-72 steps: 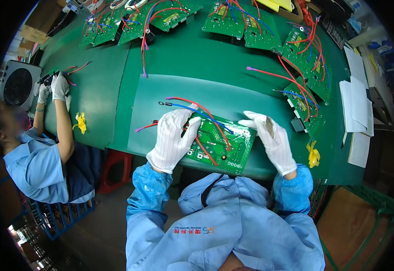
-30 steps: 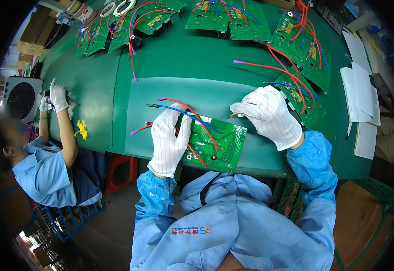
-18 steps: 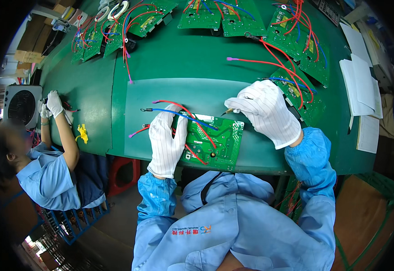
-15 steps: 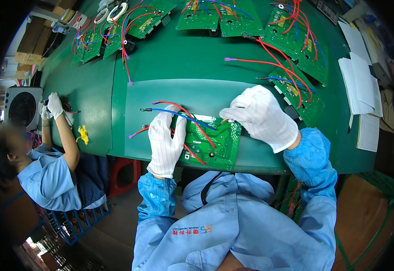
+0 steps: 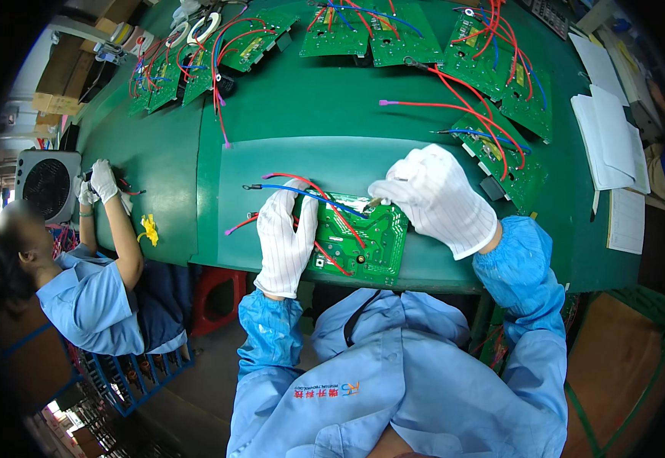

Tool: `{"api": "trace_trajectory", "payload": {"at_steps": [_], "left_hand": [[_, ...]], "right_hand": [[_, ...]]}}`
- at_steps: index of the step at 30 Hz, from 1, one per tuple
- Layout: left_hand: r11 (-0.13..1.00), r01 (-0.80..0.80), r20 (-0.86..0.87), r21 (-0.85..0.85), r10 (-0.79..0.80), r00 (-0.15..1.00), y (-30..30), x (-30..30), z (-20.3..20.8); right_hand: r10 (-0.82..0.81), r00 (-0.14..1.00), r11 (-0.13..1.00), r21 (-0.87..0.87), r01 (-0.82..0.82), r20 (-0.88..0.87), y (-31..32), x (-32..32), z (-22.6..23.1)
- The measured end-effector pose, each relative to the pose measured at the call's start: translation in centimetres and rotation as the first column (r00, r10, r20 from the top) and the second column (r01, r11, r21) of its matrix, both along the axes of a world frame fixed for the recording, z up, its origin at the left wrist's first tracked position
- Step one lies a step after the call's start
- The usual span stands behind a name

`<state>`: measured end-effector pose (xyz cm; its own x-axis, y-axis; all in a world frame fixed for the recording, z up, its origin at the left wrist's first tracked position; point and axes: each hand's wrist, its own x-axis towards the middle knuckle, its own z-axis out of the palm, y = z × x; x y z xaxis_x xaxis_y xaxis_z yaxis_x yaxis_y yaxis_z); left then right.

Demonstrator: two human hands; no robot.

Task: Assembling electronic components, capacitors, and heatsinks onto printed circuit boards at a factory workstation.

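A green circuit board (image 5: 382, 248) lies at the near edge of the table, with red wires (image 5: 341, 221) and a blue wire (image 5: 309, 193) rising from it. My gloved left hand (image 5: 286, 240) grips the board's left side, its fingers partly hidden by the wires. In my gloved right hand (image 5: 441, 200), pinched between thumb and fingers, is a thin pointed tool (image 5: 373, 204); its kind is hard to make out. Its tip reaches the board's upper part, near the end of the blue wire, and whether it touches cannot be told.
Several wired boards (image 5: 405, 38) line the far side, with another board (image 5: 500, 164) on the right. White papers (image 5: 607, 145) lie at the right edge. At the left, a co-worker in gloves (image 5: 103, 181) works near a yellow item (image 5: 148, 229) and a grey fan (image 5: 48, 183).
The tool in my right hand now shows more clearly, its tip slanting down toward the board. My left hand keeps its hold. The whole view has shifted slightly.
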<state>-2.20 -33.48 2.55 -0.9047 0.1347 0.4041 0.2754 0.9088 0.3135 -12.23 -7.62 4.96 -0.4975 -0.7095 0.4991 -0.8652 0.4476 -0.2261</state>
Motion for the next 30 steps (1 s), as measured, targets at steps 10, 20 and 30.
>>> {"api": "trace_trajectory", "payload": {"at_steps": [10, 20, 30], "left_hand": [[0.991, -0.059, 0.079, 0.121, 0.049, 0.996, 0.1, -0.1, 0.0], [0.973, -0.092, 0.160, 0.212, 0.059, 0.985, 0.4, -0.5, 0.5], [0.979, -0.087, 0.166, 0.186, 0.056, 0.985, 0.2, -0.2, 0.5]], "right_hand": [[-0.054, 0.999, 0.999, 0.005, 0.054, -0.005, 0.0, 0.2, 0.4], [-0.083, 0.996, 0.996, 0.024, 0.083, 0.010, 1.0, 0.1, 0.3], [0.020, 0.988, 0.999, -0.028, -0.016, 0.153, 2.1, 0.1, 0.0]]}}
